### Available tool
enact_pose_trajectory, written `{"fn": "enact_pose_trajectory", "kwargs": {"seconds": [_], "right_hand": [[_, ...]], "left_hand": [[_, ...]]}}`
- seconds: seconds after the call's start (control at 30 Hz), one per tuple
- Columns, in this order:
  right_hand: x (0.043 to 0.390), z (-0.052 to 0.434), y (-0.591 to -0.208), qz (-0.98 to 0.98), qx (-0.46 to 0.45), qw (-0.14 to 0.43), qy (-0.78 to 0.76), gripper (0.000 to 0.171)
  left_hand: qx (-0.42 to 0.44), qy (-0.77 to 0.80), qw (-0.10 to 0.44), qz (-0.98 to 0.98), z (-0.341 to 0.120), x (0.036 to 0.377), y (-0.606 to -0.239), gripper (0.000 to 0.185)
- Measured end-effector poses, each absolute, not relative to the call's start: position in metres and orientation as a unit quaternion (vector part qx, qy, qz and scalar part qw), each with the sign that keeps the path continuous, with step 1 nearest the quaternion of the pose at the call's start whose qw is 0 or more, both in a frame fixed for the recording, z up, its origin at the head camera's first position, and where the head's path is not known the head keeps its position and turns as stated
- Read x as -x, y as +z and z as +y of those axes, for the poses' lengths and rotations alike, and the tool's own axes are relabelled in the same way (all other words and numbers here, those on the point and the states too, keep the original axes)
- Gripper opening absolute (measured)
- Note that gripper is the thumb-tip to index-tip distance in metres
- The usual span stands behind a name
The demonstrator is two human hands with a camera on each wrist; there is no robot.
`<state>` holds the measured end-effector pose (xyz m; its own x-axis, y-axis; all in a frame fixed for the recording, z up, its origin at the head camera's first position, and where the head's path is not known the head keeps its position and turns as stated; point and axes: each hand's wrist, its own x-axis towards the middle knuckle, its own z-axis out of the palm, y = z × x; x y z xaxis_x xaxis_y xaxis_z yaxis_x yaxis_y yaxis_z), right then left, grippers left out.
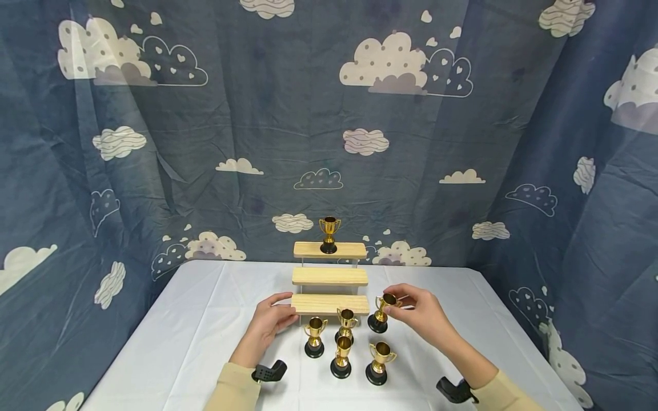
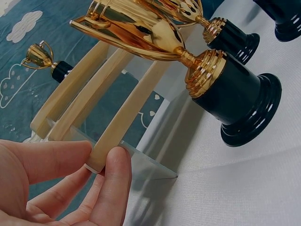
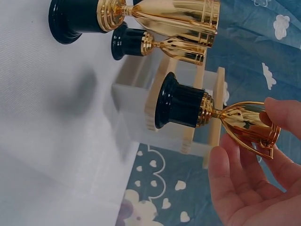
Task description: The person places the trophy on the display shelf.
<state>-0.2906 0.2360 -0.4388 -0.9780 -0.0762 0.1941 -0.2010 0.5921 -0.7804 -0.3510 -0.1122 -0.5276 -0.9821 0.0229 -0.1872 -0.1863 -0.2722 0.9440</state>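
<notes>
My right hand (image 1: 418,313) pinches a small gold trophy cup (image 3: 249,123) by its bowl and handle. The cup tilts a little, its black base (image 1: 377,324) beside the right end of the lowest wooden step. My left hand (image 1: 271,319) grips the left end of that lowest step (image 2: 129,115), thumb and fingers on either side of the plank. The step belongs to a three-tier wooden display stand (image 1: 330,276) with clear side panels. Another trophy (image 1: 329,234) stands upright in the middle of the top step.
Several more gold trophies stand on the white-covered table in front of the stand: one at the left (image 1: 315,337), one close to the lowest step (image 1: 346,326), one nearer (image 1: 341,357), one at the right (image 1: 381,363). Dark blue cloud-print cloth (image 1: 277,114) hangs behind and at both sides.
</notes>
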Motion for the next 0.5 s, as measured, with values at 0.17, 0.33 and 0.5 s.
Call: {"fn": "enact_pose_trajectory", "kwargs": {"seconds": [0.17, 0.33, 0.5], "right_hand": [[0.2911, 0.2344, -0.4368, -0.887, -0.08, 0.075, 0.448, 0.035], [0.2924, 0.2331, -0.4349, -0.886, -0.084, 0.079, 0.449, 0.035], [0.2932, 0.232, -0.4326, -0.883, -0.092, 0.083, 0.453, 0.034]], "left_hand": [[0.072, 0.792, 0.068, 0.602, -0.1117, 0.3507, -0.5279, 0.059], [0.072, 0.792, 0.065, 0.602, -0.1115, 0.3508, -0.5274, 0.058], [0.067, 0.795, 0.064, 0.6, -0.1117, 0.3508, -0.5274, 0.058]]}}
